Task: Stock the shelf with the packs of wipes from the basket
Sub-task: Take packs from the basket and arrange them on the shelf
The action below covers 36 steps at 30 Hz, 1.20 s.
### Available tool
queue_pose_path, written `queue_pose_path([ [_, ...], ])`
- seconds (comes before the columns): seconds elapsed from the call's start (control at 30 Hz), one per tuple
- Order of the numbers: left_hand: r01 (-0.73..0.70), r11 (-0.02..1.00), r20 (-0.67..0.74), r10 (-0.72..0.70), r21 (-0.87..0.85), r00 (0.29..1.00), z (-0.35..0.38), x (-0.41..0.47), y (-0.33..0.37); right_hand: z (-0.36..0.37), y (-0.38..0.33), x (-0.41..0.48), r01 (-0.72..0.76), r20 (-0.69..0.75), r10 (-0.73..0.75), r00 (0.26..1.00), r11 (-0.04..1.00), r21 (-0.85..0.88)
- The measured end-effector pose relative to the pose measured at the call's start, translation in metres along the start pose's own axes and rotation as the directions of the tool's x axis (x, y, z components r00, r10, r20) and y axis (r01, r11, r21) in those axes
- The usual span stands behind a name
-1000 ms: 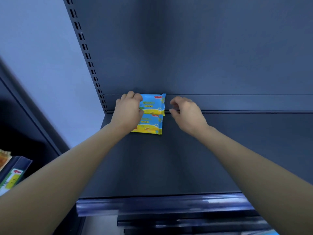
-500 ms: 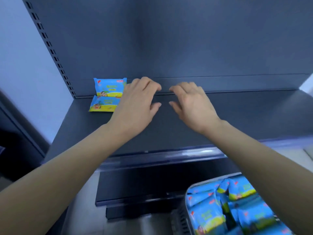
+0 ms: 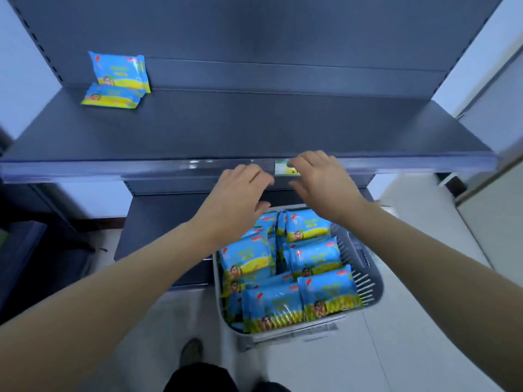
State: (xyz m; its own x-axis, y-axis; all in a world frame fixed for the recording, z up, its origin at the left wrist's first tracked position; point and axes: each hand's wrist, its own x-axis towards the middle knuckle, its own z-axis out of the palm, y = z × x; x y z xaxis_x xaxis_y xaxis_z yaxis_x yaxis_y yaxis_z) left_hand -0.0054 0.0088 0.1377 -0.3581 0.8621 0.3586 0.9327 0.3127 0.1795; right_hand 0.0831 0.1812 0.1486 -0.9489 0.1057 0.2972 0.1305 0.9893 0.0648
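While left hand (image 3: 240, 193), right hand (image 3: 322, 185) hover near basket (image 3: 368, 278) | shelf label (image 3: 283, 166) illegible

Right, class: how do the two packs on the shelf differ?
The rear pack stands upright against the back panel; the front pack lies flat on the shelf. The rear pack shows its full face; the front pack looks foreshortened. Both share the same blue-and-yellow design.

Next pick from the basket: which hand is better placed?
Left, marginally. Both are open and empty, but the left hand sits lower, just above the packs in the basket; the right hand is higher, over the shelf edge.
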Motion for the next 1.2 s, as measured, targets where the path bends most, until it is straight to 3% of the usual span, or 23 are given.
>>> queue_pose_path([
  [0.17, 0.093, 0.995, 0.212, -0.099, 0.036, 0.972, 0.039, -0.022, 0.012, 0.030, 0.013, -0.037, -0.042, 0.226, 0.036, 0.973, 0.999, 0.023],
  [0.3, 0.231, 0.969, 0.381, -0.246, 0.086, 0.891, 0.072, -0.038, 0.001, 0.053, 0.019, -0.056, -0.115, 0.399, 0.097, 0.912, 0.993, 0.022],
  [0.43, 0.265, 0.945, 0.509, -0.326, 0.191, 0.796, 0.099, -0.049, -0.008, 0.080, 0.027, -0.066, -0.148, 0.602, 0.116, 0.790, 0.989, 0.004],
  [0.57, 0.220, 0.930, 0.560, -0.354, 0.294, 0.749, 0.120, -0.050, -0.009, 0.105, 0.039, -0.079, -0.147, 0.728, 0.141, 0.671, 0.988, -0.056],
  [0.73, 0.229, 0.911, 0.629, -0.403, 0.342, 0.665, 0.140, -0.054, -0.011, 0.123, 0.051, -0.093, -0.195, 0.766, 0.196, 0.613, 0.976, -0.095],
  [1.03, 0.179, 0.848, 0.564, -0.474, 0.498, 0.676, 0.161, -0.058, -0.015, 0.135, 0.061, -0.093, -0.210, 0.753, 0.258, 0.605, 0.964, -0.161],
  [1.2, 0.281, 0.852, 0.587, -0.511, 0.441, 0.628, 0.168, -0.060, -0.008, 0.131, 0.062, -0.094, -0.254, 0.791, 0.211, 0.574, 0.965, -0.073],
])
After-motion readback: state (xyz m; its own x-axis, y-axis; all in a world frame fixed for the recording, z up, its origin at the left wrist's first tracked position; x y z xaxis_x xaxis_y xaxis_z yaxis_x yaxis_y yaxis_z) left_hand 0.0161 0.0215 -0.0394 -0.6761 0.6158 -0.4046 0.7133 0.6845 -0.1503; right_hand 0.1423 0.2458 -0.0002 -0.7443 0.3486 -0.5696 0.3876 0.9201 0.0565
